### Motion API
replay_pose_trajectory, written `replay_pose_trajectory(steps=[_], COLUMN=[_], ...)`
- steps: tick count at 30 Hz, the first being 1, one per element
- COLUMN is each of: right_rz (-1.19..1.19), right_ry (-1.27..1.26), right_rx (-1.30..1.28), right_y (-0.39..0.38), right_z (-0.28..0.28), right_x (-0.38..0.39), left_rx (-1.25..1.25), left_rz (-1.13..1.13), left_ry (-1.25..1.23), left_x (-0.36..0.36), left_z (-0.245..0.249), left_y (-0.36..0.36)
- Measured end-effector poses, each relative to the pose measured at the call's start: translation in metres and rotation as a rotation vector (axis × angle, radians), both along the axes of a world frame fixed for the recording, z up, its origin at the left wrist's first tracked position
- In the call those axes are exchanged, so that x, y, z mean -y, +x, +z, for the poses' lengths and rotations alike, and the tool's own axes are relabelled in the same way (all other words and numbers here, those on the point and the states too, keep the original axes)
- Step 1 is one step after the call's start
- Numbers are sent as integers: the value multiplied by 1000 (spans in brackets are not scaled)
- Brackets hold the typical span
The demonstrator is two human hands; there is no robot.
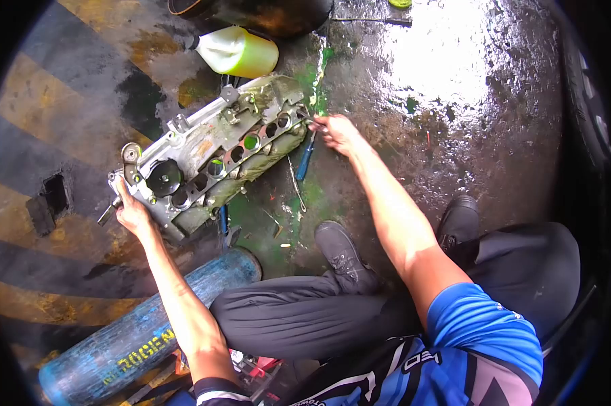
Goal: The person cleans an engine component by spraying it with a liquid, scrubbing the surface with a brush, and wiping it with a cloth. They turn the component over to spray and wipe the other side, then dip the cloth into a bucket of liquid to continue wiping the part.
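A long metal engine cylinder head (204,145) with a row of round ports and a black round pulley (164,177) lies at a slant on the floor. My left hand (133,213) is closed round its near left corner, beside a short metal stub (107,211) sticking out. At the opposite end, my right hand (339,133) has its fingers pinched together right by the head's edge. A thin dark piece shows at those fingertips; I cannot tell what it is. Just below them lies a blue-handled screwdriver (306,159).
Beyond the head lies a jug of yellow-green liquid (241,54), near a dark rusty drum (271,15). A blue gas cylinder (149,318) lies in front, by my left forearm. Another blue handle (223,220) shows beside the head. My shoes (346,254) are close by on the stained, wet-looking floor.
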State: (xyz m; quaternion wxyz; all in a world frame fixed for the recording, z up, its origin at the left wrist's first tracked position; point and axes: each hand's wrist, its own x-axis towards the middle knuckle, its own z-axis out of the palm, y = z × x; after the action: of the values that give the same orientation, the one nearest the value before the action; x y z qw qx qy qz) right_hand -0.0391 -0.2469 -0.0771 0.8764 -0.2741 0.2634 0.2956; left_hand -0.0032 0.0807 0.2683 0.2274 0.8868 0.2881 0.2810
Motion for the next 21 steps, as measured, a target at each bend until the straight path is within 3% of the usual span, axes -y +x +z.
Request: replay_pose_trajectory(steps=[2, 5, 7, 11, 12, 14, 17, 19, 21], right_rz=[-176, -359, -397, -396, -362, -352, -265, -100, -179], right_ry=[158, 367, 285, 201, 355, 288, 148, 198, 258], right_rx=[-153, -282, -325, -368, -352, -343, -300, -230, -270], right_y=[11, 8, 26, 22, 13, 16, 25, 26, 16], right_z=[2, -3, 18, 13, 9, 8, 22, -6, -8], right_x=[-33, -38, -40, -34, -19, -22, -41, -24, 5], left_rx=[54, -69, 10, 36, 52, 25, 35, 45, 52], left_rz=[15, 107, 76, 33, 21, 24, 3, 9, 10], left_ry=[-76, 41, 10, -73, -48, 48, -47, -40, -40], left_x=[9, -11, 9, 11, 12, 9, 5, 10, 23], left_z=[-2, 0, 5, 0, -1, 0, 0, 1, 3], left_y=[-3, -1, 2, -3, -2, -2, 0, 0, -1])
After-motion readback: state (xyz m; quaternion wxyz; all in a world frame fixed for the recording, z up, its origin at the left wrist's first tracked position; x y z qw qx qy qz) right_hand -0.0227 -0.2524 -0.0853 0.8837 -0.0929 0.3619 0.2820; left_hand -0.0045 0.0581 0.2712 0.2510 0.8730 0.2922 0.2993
